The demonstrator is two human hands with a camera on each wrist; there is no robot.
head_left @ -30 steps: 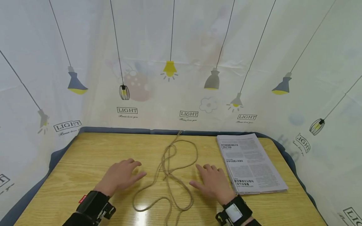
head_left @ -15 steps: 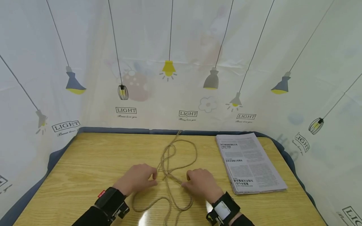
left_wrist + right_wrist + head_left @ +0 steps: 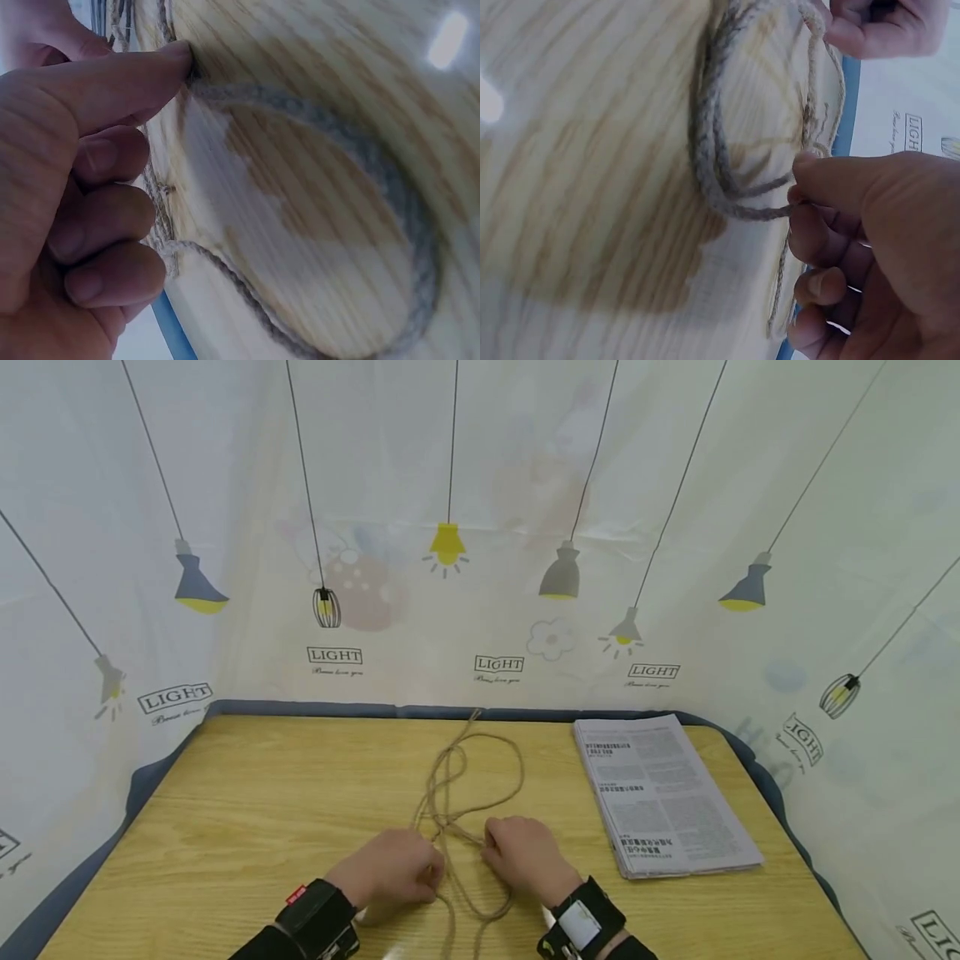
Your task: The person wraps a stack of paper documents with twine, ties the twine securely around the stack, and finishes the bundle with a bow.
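Rope (image 3: 706, 142) pinched in right hand (image 3: 528, 858), apparently left hand (image 3: 393, 866) too.

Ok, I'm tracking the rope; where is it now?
In the head view, the rope lies down the middle of the table, left of the paper stack, pinched by the left hand and right hand.

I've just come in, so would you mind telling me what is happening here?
A person is handling a brown rope with both bare hands. The left hand pinches one part of it and the right hand another. Beyond the hands, it lies in loose loops on the wooden table. A stack of printed sheets lies farther right, touched by neither hand.
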